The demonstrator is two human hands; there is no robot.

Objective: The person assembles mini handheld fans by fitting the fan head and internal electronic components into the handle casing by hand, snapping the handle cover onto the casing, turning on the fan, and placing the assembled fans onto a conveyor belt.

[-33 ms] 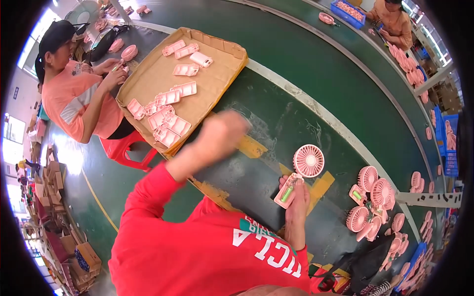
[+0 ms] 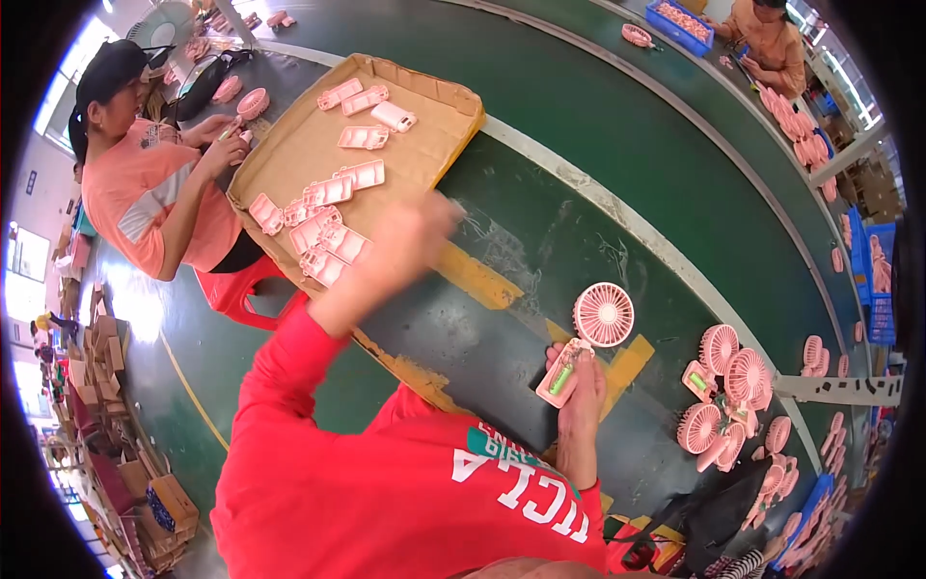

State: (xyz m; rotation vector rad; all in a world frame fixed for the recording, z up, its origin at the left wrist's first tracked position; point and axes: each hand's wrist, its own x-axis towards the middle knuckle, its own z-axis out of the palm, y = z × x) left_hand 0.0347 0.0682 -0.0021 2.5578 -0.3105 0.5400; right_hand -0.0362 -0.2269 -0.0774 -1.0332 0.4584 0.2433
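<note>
In my right hand (image 2: 582, 384) is a pink handheld fan (image 2: 604, 315), its round grille pointing away from me. The fan's handle is uncovered and shows a green cylindrical battery (image 2: 562, 378). My fingers wrap the handle from the side, just above the dark table. My left hand (image 2: 410, 246) is smeared by motion over the near right edge of a shallow cardboard tray (image 2: 280, 145); its fingers cannot be made out. Several pink handle shells (image 2: 328, 191) lie in that tray, the closest ones beside my left hand.
Several pink fans (image 2: 746, 376) are piled on the table at right, some with green batteries showing. A green conveyor belt (image 2: 617, 125) curves past the table's far side. A co-worker (image 2: 159, 193) sits at left handling a fan; another person (image 2: 767, 48) works at far right by a blue bin (image 2: 680, 24).
My left hand has shifted left and away from me, further over the tray's edge. The right hand and the fan have stayed put.
</note>
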